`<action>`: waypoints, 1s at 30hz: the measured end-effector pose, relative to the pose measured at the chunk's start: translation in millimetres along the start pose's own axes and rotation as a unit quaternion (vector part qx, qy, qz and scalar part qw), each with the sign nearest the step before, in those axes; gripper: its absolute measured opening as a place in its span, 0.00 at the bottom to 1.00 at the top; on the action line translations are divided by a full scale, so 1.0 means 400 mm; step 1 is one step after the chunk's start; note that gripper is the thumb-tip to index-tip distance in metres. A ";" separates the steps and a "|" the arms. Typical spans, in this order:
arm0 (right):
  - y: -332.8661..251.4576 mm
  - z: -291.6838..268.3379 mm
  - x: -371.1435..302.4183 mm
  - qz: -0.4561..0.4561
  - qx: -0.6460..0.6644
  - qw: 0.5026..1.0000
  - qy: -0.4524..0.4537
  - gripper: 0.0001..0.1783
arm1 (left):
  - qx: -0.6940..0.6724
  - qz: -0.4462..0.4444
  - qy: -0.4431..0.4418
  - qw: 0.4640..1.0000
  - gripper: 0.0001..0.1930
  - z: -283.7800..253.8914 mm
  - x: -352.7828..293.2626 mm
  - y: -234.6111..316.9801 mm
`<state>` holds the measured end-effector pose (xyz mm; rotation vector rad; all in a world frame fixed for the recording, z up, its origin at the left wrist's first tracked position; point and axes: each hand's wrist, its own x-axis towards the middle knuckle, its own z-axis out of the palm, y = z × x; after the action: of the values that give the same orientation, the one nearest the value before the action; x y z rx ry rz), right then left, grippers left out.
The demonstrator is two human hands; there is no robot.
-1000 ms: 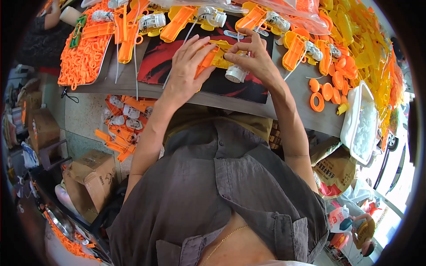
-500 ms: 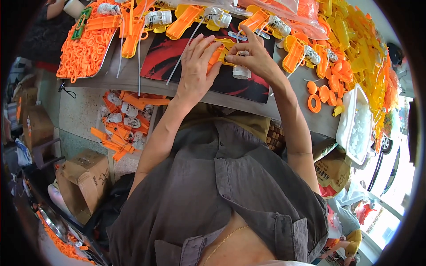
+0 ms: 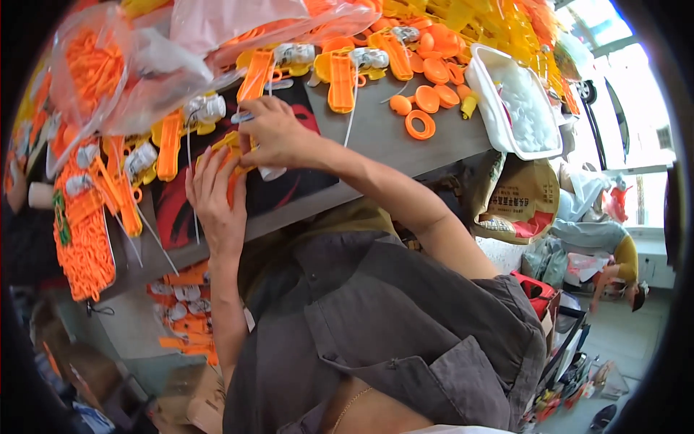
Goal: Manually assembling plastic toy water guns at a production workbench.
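Note:
Over the black and red mat [image 3: 173, 210], both hands are at an orange and yellow plastic toy assembly [image 3: 233, 145] with a whitish cylinder [image 3: 272, 173]. My left hand [image 3: 219, 189] is closed along its near left side, fingers wrapped round the orange part. From the right, my right hand [image 3: 278, 134] reaches across it, with bent fingers and thumb at its upper side. Those fingers cover much of the assembly, and their exact contact is partly hidden. Similar assemblies with white cylinders and thin pale strips, such as one orange and yellow unit [image 3: 343, 81], lie along the table beyond.
A metal tray heaped with orange rings [image 3: 83, 249] is at the left, near a clear bag of orange parts [image 3: 94, 65]. Orange discs [image 3: 426, 99] lie beside a white tub [image 3: 553, 145] of translucent pieces. Yellow parts pile up behind; a brown paper sack [image 3: 517, 195] stands below the table edge.
My view has swung toward the right, so the table appears shifted left and tilted. My right hand has come closer over the assembly; the left hand keeps its grip.

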<state>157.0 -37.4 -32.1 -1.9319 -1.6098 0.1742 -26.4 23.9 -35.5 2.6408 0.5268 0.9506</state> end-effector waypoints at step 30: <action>0.561 -0.632 -0.141 0.194 -0.113 0.945 0.237 0.14 | 0.099 0.132 -0.124 0.978 0.19 -0.049 0.040 -0.003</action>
<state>451.1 -198.9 37.7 -2.2355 -0.9596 -0.3141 -28.2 34.4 -12.6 3.0087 0.2242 0.6484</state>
